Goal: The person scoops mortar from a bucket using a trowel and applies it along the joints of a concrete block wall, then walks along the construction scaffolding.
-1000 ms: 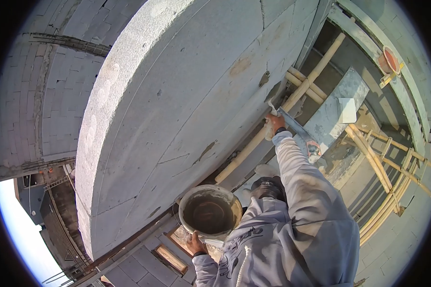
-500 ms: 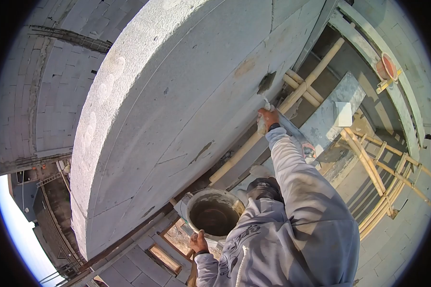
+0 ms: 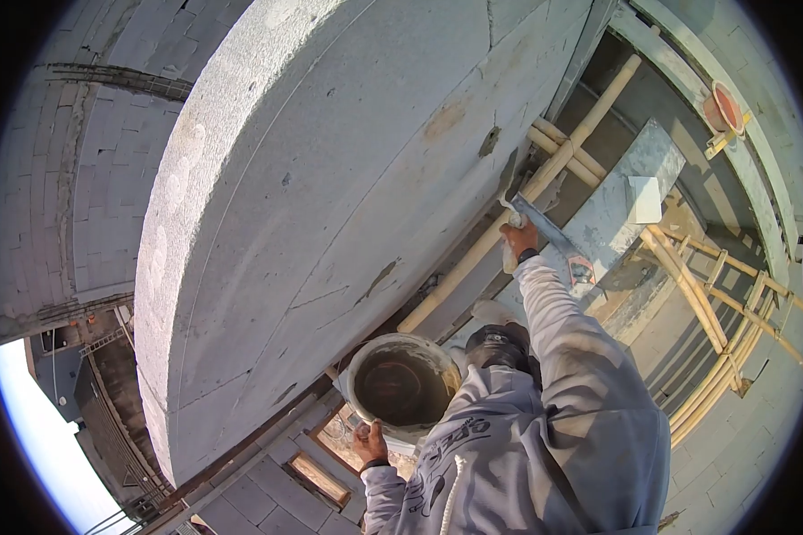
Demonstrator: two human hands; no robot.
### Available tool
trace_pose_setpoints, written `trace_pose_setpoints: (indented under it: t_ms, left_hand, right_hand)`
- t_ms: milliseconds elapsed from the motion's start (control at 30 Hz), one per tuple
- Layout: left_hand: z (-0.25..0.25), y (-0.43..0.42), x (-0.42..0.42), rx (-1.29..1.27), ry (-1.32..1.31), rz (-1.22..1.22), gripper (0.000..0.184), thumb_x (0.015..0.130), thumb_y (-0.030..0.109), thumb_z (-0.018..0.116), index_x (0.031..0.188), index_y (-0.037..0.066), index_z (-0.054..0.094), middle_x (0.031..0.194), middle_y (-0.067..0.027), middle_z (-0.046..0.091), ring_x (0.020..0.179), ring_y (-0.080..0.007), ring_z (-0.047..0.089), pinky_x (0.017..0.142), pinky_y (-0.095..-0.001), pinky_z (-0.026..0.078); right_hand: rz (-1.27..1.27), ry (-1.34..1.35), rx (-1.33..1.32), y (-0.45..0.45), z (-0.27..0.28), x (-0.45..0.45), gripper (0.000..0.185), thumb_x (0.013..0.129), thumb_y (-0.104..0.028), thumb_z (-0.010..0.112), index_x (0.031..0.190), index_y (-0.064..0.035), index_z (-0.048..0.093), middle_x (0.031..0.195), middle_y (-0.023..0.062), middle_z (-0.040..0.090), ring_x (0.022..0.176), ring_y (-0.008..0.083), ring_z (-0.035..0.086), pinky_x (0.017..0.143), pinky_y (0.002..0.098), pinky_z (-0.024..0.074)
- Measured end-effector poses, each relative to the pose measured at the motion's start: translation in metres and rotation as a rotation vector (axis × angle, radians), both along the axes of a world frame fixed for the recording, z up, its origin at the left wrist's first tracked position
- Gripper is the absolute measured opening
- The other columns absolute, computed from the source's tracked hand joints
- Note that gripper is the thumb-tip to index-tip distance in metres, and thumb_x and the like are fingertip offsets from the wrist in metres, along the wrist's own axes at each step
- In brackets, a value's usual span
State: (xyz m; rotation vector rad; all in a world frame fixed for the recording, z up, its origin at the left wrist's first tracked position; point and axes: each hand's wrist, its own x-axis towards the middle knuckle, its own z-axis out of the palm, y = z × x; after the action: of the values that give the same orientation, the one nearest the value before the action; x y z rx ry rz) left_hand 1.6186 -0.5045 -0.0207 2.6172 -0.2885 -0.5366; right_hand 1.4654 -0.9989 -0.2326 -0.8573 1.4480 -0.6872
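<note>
Head view, left to right: what comes first?

Beyond the left hand and to its left rises a grey block wall. That hand curls at the near rim of a bucket, seemingly gripping it.

So where is the bucket, exactly?

Just beyond the left hand and slightly to its right, mouth facing up toward us. It's round, so no long axis to speak of. The left hand is clearly the nearer; the right reaches well past it. How full it is, I can't tell.

And the wall between the hands?

A narrow scar slants across it, pointing roughly toward the right hand's side. A dark hollow sits farther out, beyond the right hand and a little to its left.

Is that hand holding anything?

Its fingers close around a pale piece, too small to identify. I can't tell whether it touches the wall.

What lies right of it?

A saw-like tool, its long axis running from beside the fingers back toward the person, rightward. Farther right, a white slab rests on a grey plank.
</note>
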Motion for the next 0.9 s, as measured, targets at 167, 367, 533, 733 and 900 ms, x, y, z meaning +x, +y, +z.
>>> trace_pose_setpoints:
  t_ms: [167, 367, 533, 733, 900]
  left_hand:
    - [0.0, -0.009, -0.006, -0.044, -0.11, -0.059, 0.02, 0.074, 0.018, 0.067, 0.073, 0.002, 0.055, 0.067, -0.0042, 0.052, 0.066, -0.016, 0.049, 0.064, -0.0302, 0.042]
    - [-0.011, -0.004, -0.015, -0.118, 0.049, 0.138, 0.027, 0.073, 0.018, 0.068, 0.073, -0.003, 0.051, 0.058, -0.0021, 0.043, 0.057, -0.0104, 0.043, 0.055, -0.0253, 0.037]
    - [-0.003, -0.008, -0.015, 0.056, 0.072, 0.054, 0.034, 0.074, 0.023, 0.068, 0.069, -0.005, 0.05, 0.056, -0.0023, 0.044, 0.055, -0.0118, 0.043, 0.058, -0.0279, 0.039]
    - [-0.012, 0.007, -0.015, 0.048, -0.051, -0.11, 0.03, 0.074, 0.022, 0.067, 0.067, -0.001, 0.049, 0.057, -0.0047, 0.045, 0.057, -0.0173, 0.044, 0.061, -0.0314, 0.04]
    - [0.002, -0.017, -0.024, 0.141, 0.065, 0.031, 0.041, 0.075, 0.029, 0.064, 0.057, -0.004, 0.047, 0.06, -0.0151, 0.051, 0.065, -0.0307, 0.05, 0.071, -0.0382, 0.042]
  right_hand:
    - [0.116, -0.231, 0.243, -0.051, 0.009, 0.015, 0.022, 0.064, -0.005, 0.068, 0.081, -0.0026, 0.055, 0.061, 0.0071, 0.055, 0.042, 0.0197, 0.052, 0.039, 0.0341, 0.045]
    - [0.03, -0.424, 0.233, -0.052, 0.025, 0.022, 0.017, 0.062, -0.007, 0.065, 0.077, -0.0038, 0.058, 0.062, 0.0073, 0.056, 0.044, 0.0197, 0.053, 0.039, 0.0346, 0.0456]
    - [0.165, -0.176, 0.024, -0.04, 0.006, 0.026, 0.026, 0.064, -0.014, 0.067, 0.085, -0.0033, 0.058, 0.071, 0.0106, 0.06, 0.057, 0.0241, 0.059, 0.051, 0.0364, 0.0489]
    - [0.412, 0.365, -0.252, -0.041, -0.036, 0.011, 0.043, 0.062, -0.029, 0.07, 0.092, -0.0017, 0.055, 0.089, 0.0181, 0.061, 0.085, 0.0368, 0.057, 0.076, 0.0398, 0.047]
    - [0.528, 0.308, -0.152, -0.066, -0.013, -0.013, 0.05, 0.059, -0.027, 0.072, 0.098, -0.0004, 0.053, 0.089, 0.0179, 0.061, 0.082, 0.0325, 0.058, 0.076, 0.0354, 0.0475]
